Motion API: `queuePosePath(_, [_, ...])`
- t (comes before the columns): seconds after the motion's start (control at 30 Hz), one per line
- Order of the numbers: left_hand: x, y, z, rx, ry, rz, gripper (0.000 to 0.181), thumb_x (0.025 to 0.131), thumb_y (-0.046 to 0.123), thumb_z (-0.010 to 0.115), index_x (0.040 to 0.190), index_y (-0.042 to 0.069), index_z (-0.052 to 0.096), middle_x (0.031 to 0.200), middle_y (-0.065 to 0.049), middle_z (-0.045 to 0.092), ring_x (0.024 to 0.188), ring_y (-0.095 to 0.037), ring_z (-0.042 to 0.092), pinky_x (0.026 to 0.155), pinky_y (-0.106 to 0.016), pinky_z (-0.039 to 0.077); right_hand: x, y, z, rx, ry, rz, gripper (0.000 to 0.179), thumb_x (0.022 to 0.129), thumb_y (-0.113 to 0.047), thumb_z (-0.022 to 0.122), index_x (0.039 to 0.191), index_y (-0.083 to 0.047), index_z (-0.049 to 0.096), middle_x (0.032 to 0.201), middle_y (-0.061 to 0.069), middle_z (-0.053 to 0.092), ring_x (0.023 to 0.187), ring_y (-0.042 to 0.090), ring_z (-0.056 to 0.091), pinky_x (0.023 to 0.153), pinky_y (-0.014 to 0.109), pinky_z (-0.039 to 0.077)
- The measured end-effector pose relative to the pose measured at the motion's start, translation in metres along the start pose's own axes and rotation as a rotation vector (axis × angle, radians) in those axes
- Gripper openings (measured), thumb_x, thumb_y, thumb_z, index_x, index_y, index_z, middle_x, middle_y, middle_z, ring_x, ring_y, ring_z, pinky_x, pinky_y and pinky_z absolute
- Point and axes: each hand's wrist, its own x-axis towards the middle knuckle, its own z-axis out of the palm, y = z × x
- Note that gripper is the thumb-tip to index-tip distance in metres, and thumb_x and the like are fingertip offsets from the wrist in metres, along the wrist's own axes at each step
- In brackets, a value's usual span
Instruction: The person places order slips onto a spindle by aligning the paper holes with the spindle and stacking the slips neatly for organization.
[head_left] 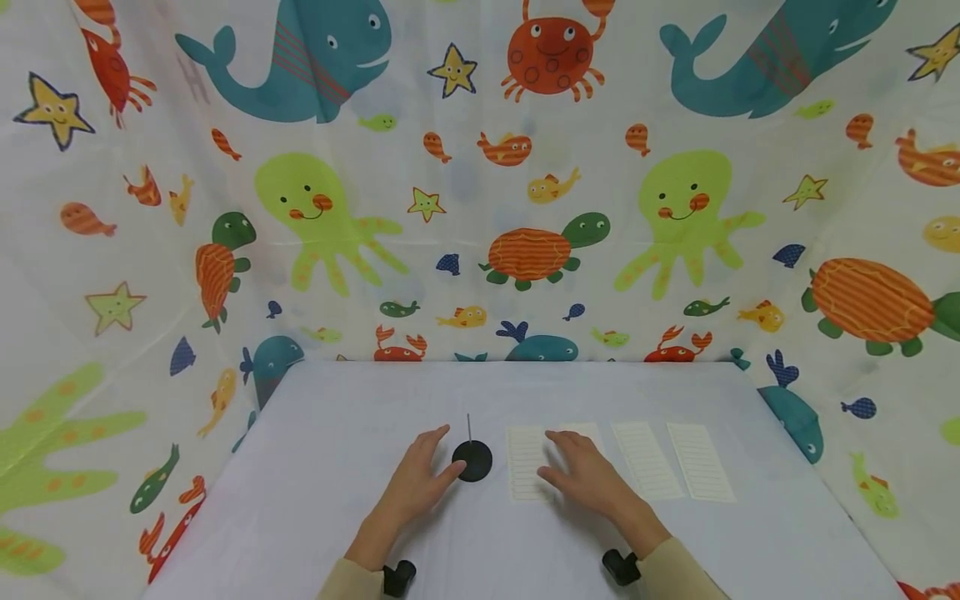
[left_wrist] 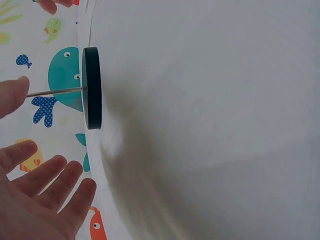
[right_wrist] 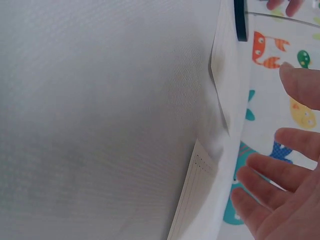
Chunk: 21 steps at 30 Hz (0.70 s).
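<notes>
A receipt spike, with a round black base (head_left: 472, 467) and a thin upright metal rod (head_left: 469, 427), stands near the middle of the table. My left hand (head_left: 416, 483) hovers beside it with fingers spread; its thumb overlaps the base's edge in the head view. In the left wrist view that thumb (left_wrist: 14, 95) covers the rod's tip. Over the slips to the right is my right hand (head_left: 588, 479), fingers apart and holding nothing. Beneath it lie a lined paper slip (head_left: 525, 467) and a second slip (head_left: 583, 430), which it partly hides.
Two more lined slips, a third slip (head_left: 647, 458) and a fourth slip (head_left: 701, 462), lie slightly slanted further right. A white cloth covers the table (head_left: 300, 500). A curtain (head_left: 450, 292) printed with sea animals hangs behind and at both sides.
</notes>
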Motion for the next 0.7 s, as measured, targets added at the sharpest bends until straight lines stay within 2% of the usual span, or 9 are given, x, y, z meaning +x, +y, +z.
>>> queuePosePath(0.23, [0.001, -0.003, 0.004, -0.042, -0.008, -0.023, 0.063, 0.094, 0.034, 0.072, 0.145, 0.004, 0.051, 0.138, -0.017, 0.055, 0.124, -0.035, 0.055, 0.104, -0.054, 0.044, 0.007, -0.004, 0.005, -0.006, -0.031, -0.004, 0.061, 0.093, -0.035, 0.073, 0.144, -0.007, 0.053, 0.145, 0.016, 0.052, 0.135, 0.035, 0.046, 0.108, 0.054, 0.04])
queuePosePath(0.57, [0.01, -0.004, 0.014, -0.089, -0.049, -0.093, 0.061, 0.091, 0.035, 0.076, 0.141, 0.007, 0.056, 0.13, -0.015, 0.059, 0.113, -0.03, 0.058, 0.096, -0.051, 0.049, 0.014, -0.01, 0.01, -0.029, -0.076, 0.008, 0.06, 0.092, -0.034, 0.075, 0.141, -0.005, 0.056, 0.142, 0.019, 0.053, 0.133, 0.037, 0.047, 0.108, 0.054, 0.04])
queuePosePath(0.7, [0.013, -0.004, 0.019, -0.082, -0.058, -0.075, 0.056, 0.09, 0.031, 0.077, 0.137, 0.005, 0.059, 0.125, -0.015, 0.06, 0.109, -0.029, 0.058, 0.095, -0.051, 0.049, 0.014, -0.009, 0.012, -0.051, -0.091, 0.011, 0.059, 0.091, -0.032, 0.076, 0.14, -0.003, 0.057, 0.139, 0.02, 0.054, 0.131, 0.038, 0.048, 0.107, 0.055, 0.041])
